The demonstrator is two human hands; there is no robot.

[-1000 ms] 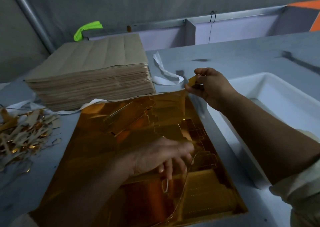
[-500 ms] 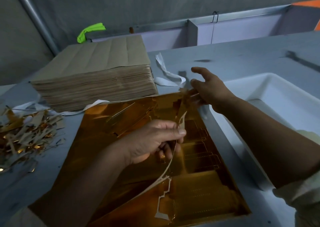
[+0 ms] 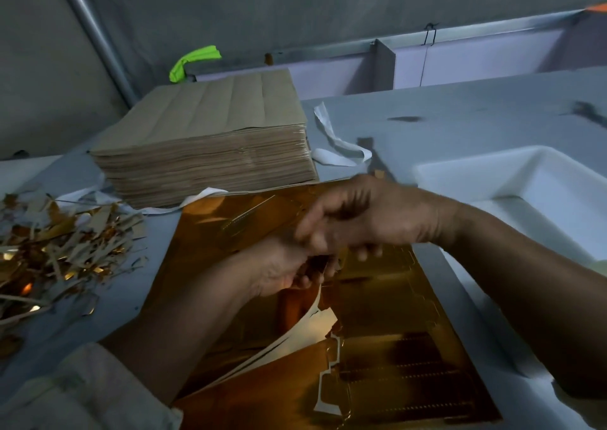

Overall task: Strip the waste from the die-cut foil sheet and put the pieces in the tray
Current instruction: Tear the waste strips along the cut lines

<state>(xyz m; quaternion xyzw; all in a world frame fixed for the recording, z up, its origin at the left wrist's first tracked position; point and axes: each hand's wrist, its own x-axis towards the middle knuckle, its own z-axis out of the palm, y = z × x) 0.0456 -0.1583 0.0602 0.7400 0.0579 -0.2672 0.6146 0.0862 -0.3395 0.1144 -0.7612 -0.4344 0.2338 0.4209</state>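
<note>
- The left hand (image 3: 282,275) has its fingers curled round the upper end of a waste strip (image 3: 320,326). That grip is narrow and loaded.
- The right hand (image 3: 368,219) sits just above and touching the left, knuckles up and fingers bent. It is blurred, so I cannot tell whether its grip holds anything.
- The foil sheet (image 3: 394,331) lies flat on the desk (image 3: 460,117), directly under both grips. It stretches from beyond them to the person's edge.
- From the left grip the strip runs down and toward the person, with its pale back showing. Its long axis follows the sheet's length, and its notched far end lies on the foil.
- My reading is that a pull up and away from that near end would free it.
- The tray (image 3: 437,173) lies to the right of both grips, just beside the sheet, so the right hand is the nearer one. No pieces can be seen in the part that shows.
- A scrap heap (image 3: 56,258) lies well to the left of the left grip, so that hand is nearer for dropping waste.
- Counted: two hands, one sheet, one lifted strip, one tray, one heap and one stack of brown sheets (image 3: 210,134) beyond the grips.
</note>
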